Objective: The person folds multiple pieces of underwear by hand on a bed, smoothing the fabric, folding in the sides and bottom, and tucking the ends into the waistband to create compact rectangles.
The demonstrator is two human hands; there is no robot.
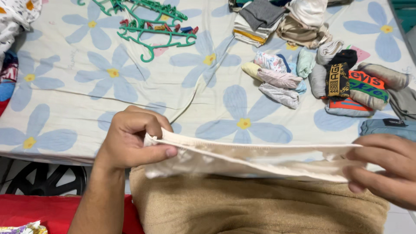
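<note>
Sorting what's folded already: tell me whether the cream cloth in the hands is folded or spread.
Spread, not folded: the cream cloth is pulled taut as a flat band between the left hand and the right hand.

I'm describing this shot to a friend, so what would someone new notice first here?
First, the cream cloth stretched flat between the left hand and the right hand, low in the middle, over a tan towel. Behind it spreads the blue-flowered bedsheet, with small rolled clothes clustered at upper right and green hangers at the top.
</note>
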